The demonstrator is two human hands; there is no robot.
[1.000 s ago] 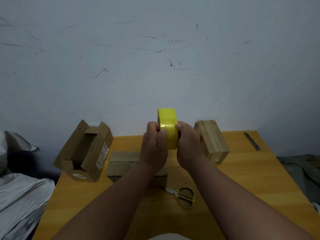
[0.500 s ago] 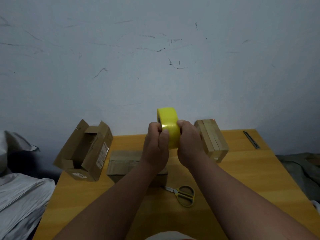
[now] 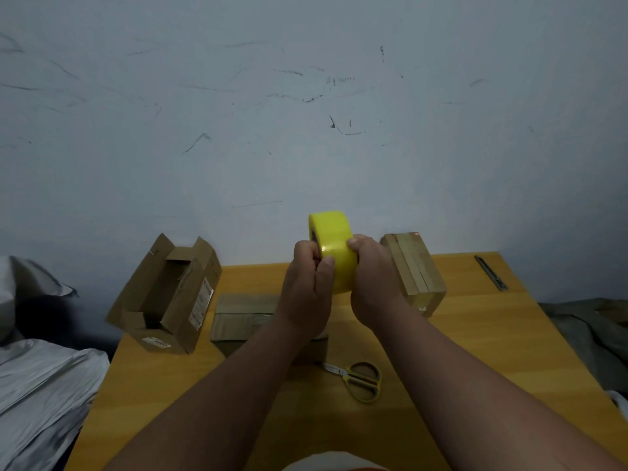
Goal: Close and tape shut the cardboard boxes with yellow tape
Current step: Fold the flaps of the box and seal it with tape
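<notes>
Above wooden table (image 3: 475,334), glossy round yellow tape roll (image 3: 334,246), gripped by both hands (image 3: 343,283)

Tape roll (image 3: 334,253): glossy yellow plastic film, smooth. Boxes: matt brown cardboard, open box (image 3: 166,294) bearing paper labels. Worktop (image 3: 492,334): smooth wood finish. Scissors (image 3: 356,379): metal blades, yellow plastic handles. Wall (image 3: 306,113): matt, scuffed.

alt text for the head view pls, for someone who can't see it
Both hands, left and right, grip a yellow tape roll above a wooden table. On it sit an open box at left, a flat box under the arms, a closed box at right, and scissors nearer the person.
</notes>
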